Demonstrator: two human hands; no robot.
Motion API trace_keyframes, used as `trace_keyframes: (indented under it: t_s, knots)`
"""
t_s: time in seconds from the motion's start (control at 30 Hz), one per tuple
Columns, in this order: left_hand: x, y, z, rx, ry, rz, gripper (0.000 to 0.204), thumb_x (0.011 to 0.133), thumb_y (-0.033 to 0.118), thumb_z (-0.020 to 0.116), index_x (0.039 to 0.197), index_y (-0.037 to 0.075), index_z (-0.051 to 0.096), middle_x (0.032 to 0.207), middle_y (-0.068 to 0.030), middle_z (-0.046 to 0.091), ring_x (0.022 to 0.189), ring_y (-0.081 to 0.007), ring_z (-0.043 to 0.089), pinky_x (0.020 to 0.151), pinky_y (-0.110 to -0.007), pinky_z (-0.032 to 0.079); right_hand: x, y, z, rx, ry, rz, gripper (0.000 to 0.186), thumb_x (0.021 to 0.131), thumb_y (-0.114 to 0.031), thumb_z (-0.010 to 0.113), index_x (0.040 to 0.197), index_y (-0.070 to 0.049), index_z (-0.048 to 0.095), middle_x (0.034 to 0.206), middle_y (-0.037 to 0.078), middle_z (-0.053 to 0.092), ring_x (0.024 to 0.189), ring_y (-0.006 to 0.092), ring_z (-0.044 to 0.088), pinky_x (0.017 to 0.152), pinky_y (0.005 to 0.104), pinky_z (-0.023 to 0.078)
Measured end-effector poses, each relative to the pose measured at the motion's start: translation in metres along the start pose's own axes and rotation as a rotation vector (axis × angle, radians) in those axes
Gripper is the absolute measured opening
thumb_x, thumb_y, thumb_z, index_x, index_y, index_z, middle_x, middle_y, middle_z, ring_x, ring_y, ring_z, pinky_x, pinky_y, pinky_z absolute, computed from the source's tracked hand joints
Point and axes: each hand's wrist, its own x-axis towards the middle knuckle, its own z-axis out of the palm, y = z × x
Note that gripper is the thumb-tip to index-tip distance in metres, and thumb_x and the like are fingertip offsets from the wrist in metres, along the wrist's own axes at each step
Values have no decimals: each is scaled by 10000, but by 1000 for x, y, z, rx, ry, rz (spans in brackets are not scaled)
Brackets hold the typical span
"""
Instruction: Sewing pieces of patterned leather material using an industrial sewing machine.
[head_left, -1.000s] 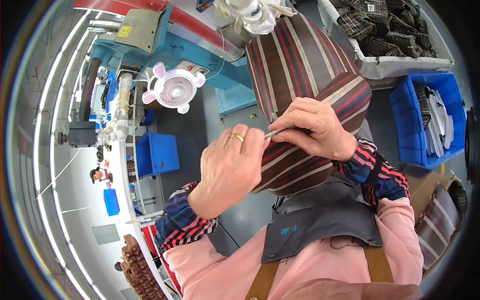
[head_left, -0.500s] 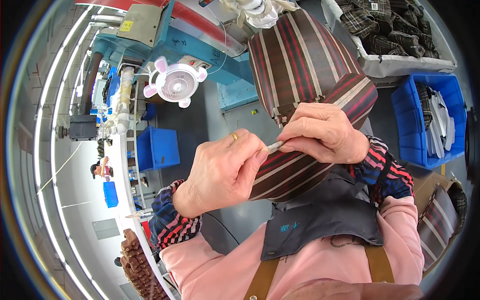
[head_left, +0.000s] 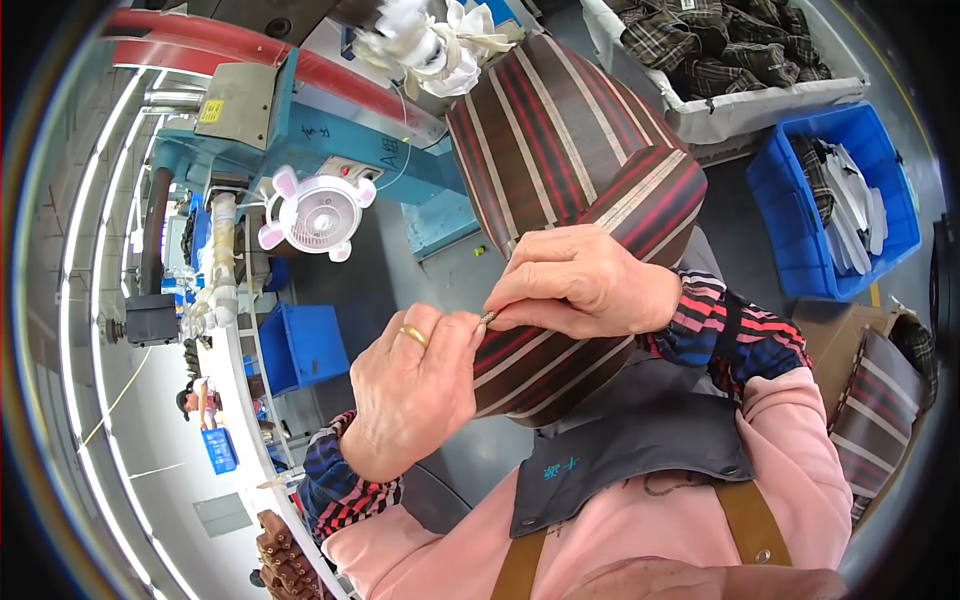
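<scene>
Reading the clock from the fingertips, both hands are now closing in on each other: the left hand (head_left: 410,395) is coming in from 8 o'clock and the right hand (head_left: 595,280) from 2. Half a second ago a longer, flatter stretch of the small braided piece (head_left: 487,320) was showing between them; now only a short, steeper bit is peeping out. The whole view is shifting too, so part of the drift is probably coming from the head. The work is seemingly staying at a fine, fingertip stage. Each hand's grip is pinching, fingers together on the piece, which is sitting at the clock's centre, in front of the striped material (head_left: 560,130). Whether it is joining onto that material I cannot tell, as the right hand is hiding the edge behind, and the back of the left hand is covering its own thumb.

Around them, a white fan (head_left: 320,215) is hanging at 10 o'clock, a blue bin (head_left: 310,350) is standing at 9, and a white counter (head_left: 238,415) is running past 8. A lined bin of plaid cloth (head_left: 610,60) is standing towards 1, a blue crate (head_left: 790,240) between 2 and 3. None of these is blocking the fingers.
</scene>
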Motion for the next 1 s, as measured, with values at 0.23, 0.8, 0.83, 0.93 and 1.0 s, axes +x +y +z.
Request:
trace_keyframes:
  t_s: [0.23, 0.8, 0.83, 0.93, 1.0]
  knots:
    - [2, 0, -5, -99, -55, -36, 85, 725, -26, 606, 749, 27, 544, 642, -79, 470, 521, -227, 480, 442, -311, 375, -3, 4, -8, 82, 31, 10, 151, 716, -110, 691, 822, -48, 603, 752, 57, 595, 706, 220, 564, 616, 309, 459]
    - [15, -10, -15, -434, -145, -65, 113, 729, -3, 585, 674, 37, 495, 591, -78, 462, 484, -237, 466, 440, -317, 355, -3, -13, -28, -3, -61, 110, 135, 718, -112, 690, 761, -44, 582, 640, 73, 538, 591, 236, 538, 510, 317, 426]
    - [17, -13, -14, -431, -119, -61, 113, 729, -3, 585, 674, 37, 495, 591, -78, 462, 484, -237, 466, 440, -317, 355, -2, -15, -32, -24, -72, 86, 135, 718, -112, 690, 761, -44, 582, 640, 73, 538, 591, 236, 538, 510, 317, 426]
    - [23, -28, -7, -292, -101, -1, 121, 757, 105, 592, 712, 68, 486, 651, -74, 477, 545, -257, 512, 461, -353, 383, 1, -18, -36, -129, -111, 154, 123, 731, -105, 680, 742, -45, 574, 633, 89, 555, 565, 241, 558, 494, 319, 425]
    - [30, -44, 0, -325, -56, 24, 153, 761, 149, 608, 696, 71, 493, 636, -76, 482, 558, -263, 516, 485, -363, 389, 9, -12, -39, -177, -107, 201, 101, 738, -95, 671, 740, -40, 586, 615, 88, 555, 544, 244, 551, 487, 307, 419]
